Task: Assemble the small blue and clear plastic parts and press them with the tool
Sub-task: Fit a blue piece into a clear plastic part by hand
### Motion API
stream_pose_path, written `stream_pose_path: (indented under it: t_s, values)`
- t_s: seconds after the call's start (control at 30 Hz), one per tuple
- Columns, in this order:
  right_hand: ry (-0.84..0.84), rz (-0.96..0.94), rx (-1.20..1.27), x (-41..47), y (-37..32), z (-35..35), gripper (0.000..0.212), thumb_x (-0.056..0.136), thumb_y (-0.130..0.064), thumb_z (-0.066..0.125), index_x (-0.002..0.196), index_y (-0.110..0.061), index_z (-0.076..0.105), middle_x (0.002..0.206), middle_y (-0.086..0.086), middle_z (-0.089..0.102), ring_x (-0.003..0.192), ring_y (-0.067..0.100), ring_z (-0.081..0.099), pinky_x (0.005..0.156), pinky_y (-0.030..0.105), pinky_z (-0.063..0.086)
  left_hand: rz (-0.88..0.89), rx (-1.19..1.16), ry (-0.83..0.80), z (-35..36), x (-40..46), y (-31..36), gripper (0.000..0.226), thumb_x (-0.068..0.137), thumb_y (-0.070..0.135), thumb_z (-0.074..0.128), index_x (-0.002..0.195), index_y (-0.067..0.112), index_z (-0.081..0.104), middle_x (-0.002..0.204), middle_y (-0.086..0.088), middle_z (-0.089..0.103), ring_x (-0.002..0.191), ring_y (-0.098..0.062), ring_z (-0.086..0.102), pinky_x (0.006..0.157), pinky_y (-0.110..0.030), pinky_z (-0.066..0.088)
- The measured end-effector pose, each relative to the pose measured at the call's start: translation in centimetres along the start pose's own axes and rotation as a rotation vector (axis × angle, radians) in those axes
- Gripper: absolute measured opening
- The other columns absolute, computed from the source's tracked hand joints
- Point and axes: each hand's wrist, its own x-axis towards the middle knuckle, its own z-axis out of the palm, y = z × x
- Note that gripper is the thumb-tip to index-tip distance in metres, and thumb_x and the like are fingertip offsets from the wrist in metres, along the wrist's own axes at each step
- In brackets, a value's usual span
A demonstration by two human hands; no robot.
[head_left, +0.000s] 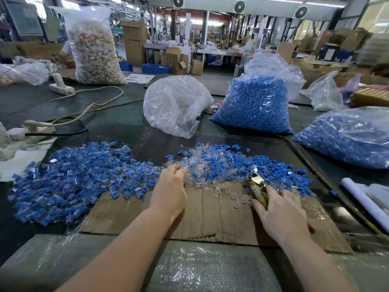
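Note:
A wide heap of joined blue-and-clear parts (69, 182) covers the left of the work surface. Loose clear shells (196, 165) and loose blue caps (271, 167) lie mixed in the middle and right. My left hand (170, 188) reaches into the clear shells, fingers curled at the pile's edge; whether it holds a piece is hidden. My right hand (280, 209) lies over the handles of the pliers-like tool (255, 184), whose metal jaws point up-left toward the blue caps. Both hands are above a flat sheet of cardboard (210, 218).
Behind the piles stand a clear bag of shells (174, 104) and a full bag of blue caps (256, 102); another blue bag (349, 135) lies at right. A power strip and cables (40, 125) sit at left. Bubble wrap (189, 268) covers the near edge.

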Motion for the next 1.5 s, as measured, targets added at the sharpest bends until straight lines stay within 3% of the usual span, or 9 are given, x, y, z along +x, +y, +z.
stream_pose_path:
  t_s: [0.1,0.2,0.43,0.57,0.87,1.0,1.1,1.4,1.5]
  values:
    - [-0.011,0.007,0.009,0.0,0.0,0.0,0.060,0.092,-0.057,0.037,0.142,-0.026,0.029,0.132,0.006,0.044,0.125,0.025,0.038,0.100,0.039,0.037,-0.046,0.092,-0.107,0.8,0.4,0.6,0.058,0.097,0.004,0.034,0.149,0.022,0.013,0.156,-0.007,0.014,0.144,-0.021,0.007,0.115,-0.032,0.005]
    - [-0.006,0.011,0.018,-0.1,0.0,-0.1,0.059,0.092,-0.057,0.038,0.142,-0.027,0.031,0.133,0.005,0.043,0.125,0.024,0.037,0.100,0.040,0.036,-0.074,0.224,-0.180,1.3,0.8,0.7,0.055,0.101,0.023,0.029,0.149,0.028,0.003,0.157,-0.006,0.004,0.144,-0.024,0.002,0.117,-0.039,0.003]
    - [0.185,-0.089,0.033,0.0,-1.2,-0.1,0.044,0.093,-0.046,0.046,0.133,-0.029,0.043,0.126,-0.003,0.047,0.119,0.018,0.040,0.100,0.036,0.031,-0.093,0.097,-0.169,2.4,-0.1,1.7,0.045,0.099,0.031,0.035,0.143,0.030,0.027,0.148,-0.001,0.026,0.132,-0.023,0.022,0.110,-0.038,0.019]
    - [0.201,-0.177,0.060,0.4,-2.6,0.1,0.040,0.093,-0.037,0.049,0.132,-0.027,0.047,0.129,-0.004,0.048,0.121,0.018,0.040,0.104,0.036,0.027,-0.074,0.003,-0.134,2.9,-0.7,2.8,0.039,0.097,0.035,0.042,0.136,0.030,0.037,0.136,0.000,0.035,0.123,-0.019,0.028,0.106,-0.032,0.023]
    - [0.166,-0.294,0.168,2.2,-4.7,0.7,0.030,0.096,-0.022,0.047,0.125,-0.026,0.054,0.120,-0.007,0.056,0.115,0.016,0.045,0.099,0.035,0.029,-0.014,-0.047,-0.043,3.4,-1.6,3.1,0.048,0.094,0.036,0.048,0.140,0.030,0.036,0.144,0.004,0.029,0.131,-0.014,0.016,0.112,-0.029,0.014]
    - [0.154,-0.345,0.186,3.2,-6.2,1.0,0.029,0.097,-0.017,0.046,0.121,-0.027,0.057,0.118,-0.006,0.056,0.113,0.017,0.045,0.096,0.036,0.031,0.016,-0.101,0.090,3.0,-2.0,3.1,0.037,0.089,0.029,0.057,0.126,0.027,0.052,0.120,0.007,0.038,0.110,-0.006,0.022,0.100,-0.020,0.018]
    - [0.140,-0.394,0.169,3.7,-7.3,1.1,0.034,0.097,-0.014,0.045,0.126,-0.028,0.056,0.121,-0.005,0.056,0.113,0.019,0.044,0.096,0.037,0.033,0.007,-0.129,0.148,2.9,-2.2,3.0,0.027,0.087,0.023,0.060,0.114,0.025,0.059,0.102,0.010,0.034,0.094,-0.002,0.021,0.090,-0.015,0.021]
    - [0.165,-0.405,0.110,3.8,-7.8,1.4,0.015,0.096,-0.020,0.048,0.102,-0.022,0.062,0.103,-0.003,0.059,0.100,0.016,0.048,0.092,0.033,0.035,-0.035,-0.211,0.138,2.6,-2.4,2.9,0.021,0.090,0.021,0.059,0.111,0.023,0.061,0.096,0.012,0.041,0.095,-0.004,0.033,0.082,-0.012,0.025]
    - [0.214,-0.397,0.223,2.8,-7.1,1.5,0.015,0.095,-0.013,0.050,0.105,-0.017,0.060,0.102,0.000,0.059,0.096,0.016,0.048,0.087,0.029,0.040,-0.045,-0.188,0.125,2.6,-2.4,2.8,0.027,0.087,0.016,0.059,0.112,0.025,0.061,0.098,0.013,0.040,0.097,-0.002,0.027,0.092,-0.016,0.027]
